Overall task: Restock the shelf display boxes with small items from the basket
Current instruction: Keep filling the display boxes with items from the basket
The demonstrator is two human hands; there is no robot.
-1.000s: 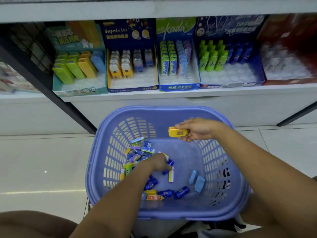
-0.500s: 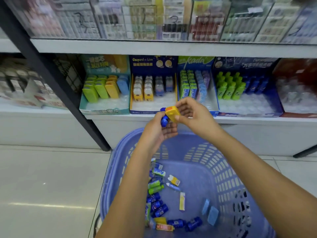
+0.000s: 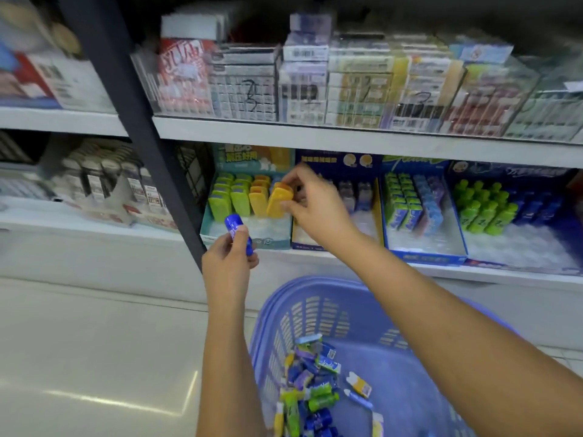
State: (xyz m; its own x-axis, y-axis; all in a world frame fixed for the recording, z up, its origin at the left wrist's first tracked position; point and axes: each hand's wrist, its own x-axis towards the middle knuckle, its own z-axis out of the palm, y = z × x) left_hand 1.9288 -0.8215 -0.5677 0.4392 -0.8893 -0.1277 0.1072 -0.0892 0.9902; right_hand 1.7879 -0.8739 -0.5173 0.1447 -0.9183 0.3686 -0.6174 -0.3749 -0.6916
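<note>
We pinch the yellow case (image 3: 277,201), long axis near upright, in right hand (image 3: 315,209) fingers at the teal display box (image 3: 246,239); free slot looks just below the fingers. Left hand (image 3: 227,266), lower-left, grips a blue tube (image 3: 236,230).

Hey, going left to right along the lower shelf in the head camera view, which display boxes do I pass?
Teal box of green and yellow cases → dark blue box → green-topped box of small packs → blue box of green bottles.
</note>
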